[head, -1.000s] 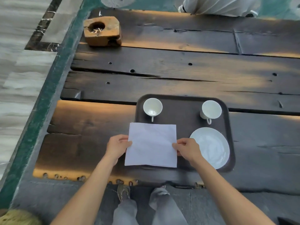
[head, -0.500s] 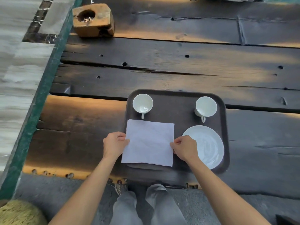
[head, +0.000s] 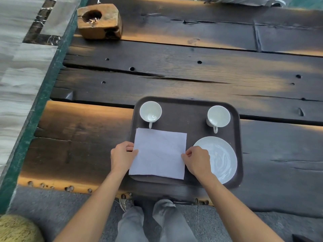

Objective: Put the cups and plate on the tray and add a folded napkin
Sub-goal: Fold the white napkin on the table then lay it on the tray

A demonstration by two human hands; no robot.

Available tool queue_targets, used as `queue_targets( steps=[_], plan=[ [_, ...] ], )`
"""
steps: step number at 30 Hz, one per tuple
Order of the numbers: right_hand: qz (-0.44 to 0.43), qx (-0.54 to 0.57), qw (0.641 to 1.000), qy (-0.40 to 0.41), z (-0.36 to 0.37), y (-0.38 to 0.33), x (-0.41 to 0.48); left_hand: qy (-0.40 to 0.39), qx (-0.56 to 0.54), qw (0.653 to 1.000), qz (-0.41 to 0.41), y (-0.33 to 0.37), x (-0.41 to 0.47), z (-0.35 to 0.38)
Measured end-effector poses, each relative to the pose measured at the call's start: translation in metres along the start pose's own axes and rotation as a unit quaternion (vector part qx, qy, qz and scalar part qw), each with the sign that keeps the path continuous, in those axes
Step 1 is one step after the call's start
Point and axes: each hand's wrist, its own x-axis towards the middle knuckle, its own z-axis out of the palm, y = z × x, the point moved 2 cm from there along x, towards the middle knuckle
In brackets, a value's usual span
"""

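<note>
On the dark rectangular plastic tray [head: 188, 109] lie two white ceramic cups [head: 150, 111] [head: 218, 116], a round white plate [head: 222, 158] and a flat white paper napkin [head: 159, 153]. Left hand [head: 122, 157] and right hand [head: 197, 160] fingers pinch the napkin's side edges.

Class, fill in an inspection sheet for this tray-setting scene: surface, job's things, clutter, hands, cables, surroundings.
Surface: dark plank table, cracked, with holes.
Job's things: tray holds left cup, right cup, plate and white napkin, lying flat.
Clutter: wooden ashtray at the far left corner.
Hands: left hand pinches the napkin's left edge; right hand pinches its right edge.
Cables: nothing seen.
Surroundings: tiled floor left, green edging, person's legs below.
</note>
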Motion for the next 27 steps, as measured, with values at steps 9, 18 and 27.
queue_targets(
  steps=[9,18,27],
  plan=[
    [-0.202,-0.090,0.975,-0.010,0.014,-0.003,-0.012,-0.131,0.325,0.894,0.280,-0.016,-0.018,0.002],
    [-0.282,-0.306,0.901,-0.118,0.042,-0.002,-0.006,-0.156,0.459,0.815,0.319,-0.025,-0.005,0.007],
    [-0.272,-0.291,0.911,-0.107,0.043,0.001,-0.006,-0.169,0.422,0.828,0.327,-0.026,-0.001,0.003]
  ],
)
